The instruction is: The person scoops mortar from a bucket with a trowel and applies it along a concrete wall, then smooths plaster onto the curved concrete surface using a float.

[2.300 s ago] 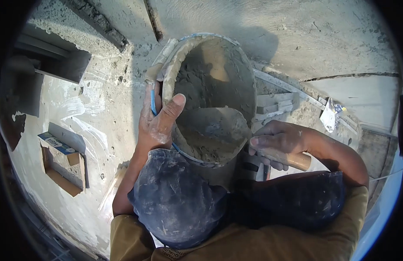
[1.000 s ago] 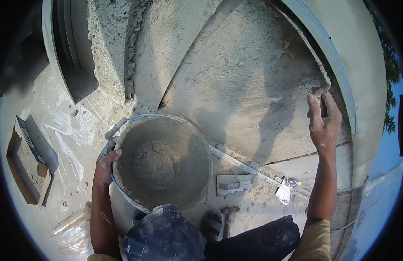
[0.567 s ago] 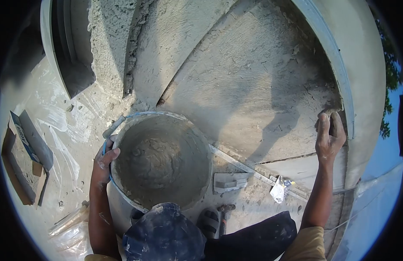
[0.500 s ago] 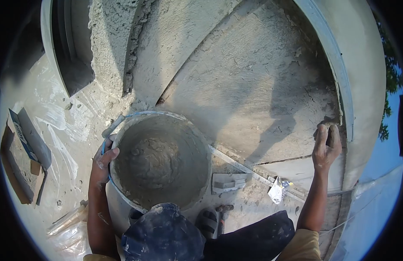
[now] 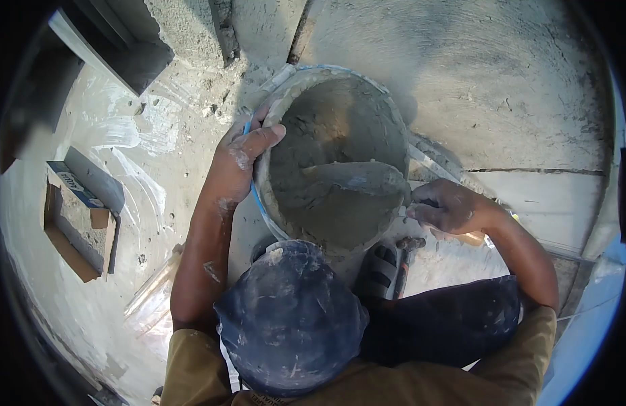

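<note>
A round bucket (image 5: 261, 184) of wet grey mortar (image 5: 326, 220) stands in front of my knees, its rim crusted. My left hand (image 5: 248, 145) is closed on its left rim, thumb over the edge. At the opposite side, my right hand (image 5: 448, 206) is closed around a trowel, whose handle is mostly hidden by the fingers. The mortar-coated trowel blade (image 5: 357, 177) reaches across the bucket's rim into the mortar, its far end partly sunk in.
A hammer (image 5: 409, 254) lies beside my sandaled foot (image 5: 379, 271). On the left sits an open cardboard box (image 5: 69, 240). Clear plastic wrap (image 5: 150, 291) lies nearby. Beyond the bucket is a rough plastered surface (image 5: 502, 88); a straight metal strip (image 5: 431, 162) lies along its base.
My right hand has come from the plastered surface at far right to the bucket, bringing the trowel into the mortar. My left hand still holds the rim. The view has shifted.
</note>
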Motion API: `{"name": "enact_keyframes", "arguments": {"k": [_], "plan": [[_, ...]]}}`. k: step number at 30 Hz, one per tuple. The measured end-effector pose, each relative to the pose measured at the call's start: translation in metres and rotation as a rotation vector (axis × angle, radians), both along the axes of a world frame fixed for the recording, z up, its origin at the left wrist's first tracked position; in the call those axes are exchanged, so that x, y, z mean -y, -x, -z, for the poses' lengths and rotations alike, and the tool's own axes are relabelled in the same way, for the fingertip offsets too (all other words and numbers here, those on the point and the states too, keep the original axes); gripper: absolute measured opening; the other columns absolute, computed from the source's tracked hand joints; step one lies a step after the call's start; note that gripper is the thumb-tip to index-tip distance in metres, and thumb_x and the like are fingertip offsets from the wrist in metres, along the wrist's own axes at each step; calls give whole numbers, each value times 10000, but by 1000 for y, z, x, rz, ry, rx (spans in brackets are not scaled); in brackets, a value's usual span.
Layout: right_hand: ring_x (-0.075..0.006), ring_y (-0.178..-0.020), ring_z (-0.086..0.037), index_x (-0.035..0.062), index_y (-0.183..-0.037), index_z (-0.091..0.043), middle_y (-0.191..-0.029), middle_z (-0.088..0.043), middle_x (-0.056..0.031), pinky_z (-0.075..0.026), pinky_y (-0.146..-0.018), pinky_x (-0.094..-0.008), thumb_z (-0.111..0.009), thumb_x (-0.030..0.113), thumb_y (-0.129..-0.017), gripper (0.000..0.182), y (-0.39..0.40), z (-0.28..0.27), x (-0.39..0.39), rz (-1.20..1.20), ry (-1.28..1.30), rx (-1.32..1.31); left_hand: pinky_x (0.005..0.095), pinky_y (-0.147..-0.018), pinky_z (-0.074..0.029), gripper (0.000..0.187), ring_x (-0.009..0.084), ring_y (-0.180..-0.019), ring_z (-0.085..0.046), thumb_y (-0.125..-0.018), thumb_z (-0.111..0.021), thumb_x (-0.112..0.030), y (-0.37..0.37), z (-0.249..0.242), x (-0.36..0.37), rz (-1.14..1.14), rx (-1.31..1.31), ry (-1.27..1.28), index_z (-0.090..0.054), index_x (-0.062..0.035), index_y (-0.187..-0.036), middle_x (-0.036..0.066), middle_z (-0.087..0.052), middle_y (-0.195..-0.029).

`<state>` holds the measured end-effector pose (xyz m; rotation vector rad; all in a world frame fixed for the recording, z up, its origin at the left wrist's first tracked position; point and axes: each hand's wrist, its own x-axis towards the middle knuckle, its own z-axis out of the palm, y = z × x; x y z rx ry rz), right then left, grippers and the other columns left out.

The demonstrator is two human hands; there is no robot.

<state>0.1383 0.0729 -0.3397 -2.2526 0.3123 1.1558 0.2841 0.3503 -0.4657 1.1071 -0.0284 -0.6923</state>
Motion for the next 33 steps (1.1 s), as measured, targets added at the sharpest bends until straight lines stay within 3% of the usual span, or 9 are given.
{"name": "enact_keyframes", "arguments": {"k": [5,11,14,20,23,26,29,31,33], "plan": [[-257,-777,-651,-36,-993,-648,-797,-643,-181,-510,-713,-409,-507,314,-1016,377,15,64,-8,-26,-176,-305,324,-1135,-290,718,235,-1334,-439,-911,-674,-236,52,-45,45,214,152,-153,-353,77,-1472,173,-478,-1444],[-389,-774,-664,-37,-784,-646,-777,-655,-222,-544,-725,-461,-523,240,-961,351,28,122,30,-481,22,440,344,-1131,-288,618,247,-1314,-444,-959,-602,-210,66,-61,58,347,101,-146,-360,-27,-1497,139,-499,-1415],[-422,-871,-639,-47,-936,-620,-871,-643,-267,-506,-759,-518,-555,246,-948,301,32,112,45,-440,197,567,337,-1141,-290,654,249,-1351,-424,-973,-613,-197,68,-46,57,299,233,-82,-310,65,-1491,180,-442,-1474],[-430,-811,-646,-34,-987,-611,-893,-655,-237,-521,-721,-513,-634,271,-920,313,24,68,39,-161,465,641,327,-1133,-294,680,235,-1345,-435,-952,-645,-286,51,-56,53,294,341,-322,-368,31,-1486,167,-486,-1443],[-430,-791,-650,-35,-994,-612,-892,-653,-235,-532,-687,-490,-678,219,-897,280,43,81,54,-150,538,1114,398,-1144,-300,377,353,-1326,-463,-992,-569,-202,37,-29,43,211,527,-423,-576,-54,-1338,145,-579,-1370],[-410,-729,-632,-29,-1040,-614,-846,-627,-219,-510,-634,-445,-692,126,-875,240,59,87,65,14,342,1141,416,-1187,-226,298,413,-1365,-418,-1002,-544,-211,18,-3,32,171,478,-298,-681,-99,-1242,126,-594,-1369],[-382,-694,-602,-29,-1074,-613,-812,-599,-202,-483,-637,-395,-667,76,-874,232,72,75,61,63,263,1191,363,-1194,-171,482,328,-1385,-414,-941,-623,-262,3,10,21,77,262,-267,-573,1,-1342,156,-523,-1448],[-362,-711,-612,-41,-1088,-613,-839,-612,-201,-490,-658,-372,-675,67,-864,256,75,65,73,45,355,1281,332,-1122,-315,758,246,-1314,-473,-848,-703,-194,3,-11,20,-25,-7,-35,-368,133,-1445,194,-505,-1428],[-350,-765,-642,-62,-1103,-616,-908,-640,-207,-514,-701,-368,-700,63,-842,301,68,40,85,55,422,1408,337,-1072,-388,789,246,-1258,-515,-821,-692,-132,-9,12,2,-54,-57,81,-323,127,-1469,184,-519,-1396]]}}
